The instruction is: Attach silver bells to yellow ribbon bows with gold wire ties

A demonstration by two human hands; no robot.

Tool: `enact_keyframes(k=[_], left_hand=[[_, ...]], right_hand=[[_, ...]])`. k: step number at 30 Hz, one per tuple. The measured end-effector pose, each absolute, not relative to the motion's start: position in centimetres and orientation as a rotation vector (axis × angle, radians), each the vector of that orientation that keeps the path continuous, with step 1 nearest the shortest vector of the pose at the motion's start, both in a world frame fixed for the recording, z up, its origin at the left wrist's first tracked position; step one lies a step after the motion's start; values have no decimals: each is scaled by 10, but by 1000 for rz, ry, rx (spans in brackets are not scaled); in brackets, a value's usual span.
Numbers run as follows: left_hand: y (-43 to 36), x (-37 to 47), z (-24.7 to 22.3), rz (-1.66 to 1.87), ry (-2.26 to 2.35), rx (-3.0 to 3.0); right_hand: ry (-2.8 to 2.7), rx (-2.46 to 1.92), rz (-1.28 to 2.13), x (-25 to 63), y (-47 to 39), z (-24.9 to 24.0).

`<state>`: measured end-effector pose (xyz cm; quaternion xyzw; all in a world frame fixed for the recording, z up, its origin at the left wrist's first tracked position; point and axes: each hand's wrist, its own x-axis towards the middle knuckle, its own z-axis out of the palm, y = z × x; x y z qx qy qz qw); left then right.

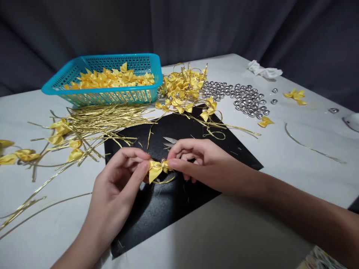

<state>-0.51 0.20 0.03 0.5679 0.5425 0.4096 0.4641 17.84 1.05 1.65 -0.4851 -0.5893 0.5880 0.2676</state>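
Note:
A yellow ribbon bow [156,170] with a loop of gold cord hangs between my two hands above a black mat [168,209]. My left hand [120,186] pinches the bow's left end between thumb and fingers. At its right end, my right hand [199,160] pinches the ribbon, with the other fingers curled. A small silver bead shows at the top of the bow's middle. Scissors [169,141] lie on the mat just behind my right hand, their handles hidden.
A blue basket [112,90] of yellow bows stands at the back left, with gold cords [112,117] before it. Finished-looking bows with cord loops [183,86] and silver beads [249,99] lie behind the mat. White crumpled tissue [265,71] lies back right.

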Motion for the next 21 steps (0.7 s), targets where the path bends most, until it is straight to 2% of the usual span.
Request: enact_keyframes(k=[5,12,21], left_hand=[[2,-5,1,1017,1332,1389],[3,-3,1,994,1318,1338],[0,-3,3,973,1350,1383]], right_hand=[[-1314,-1201,1902,180,16,12],[-1462,-1270,1707,185,16,13],[-1466,-1298,1717,184,16,16]])
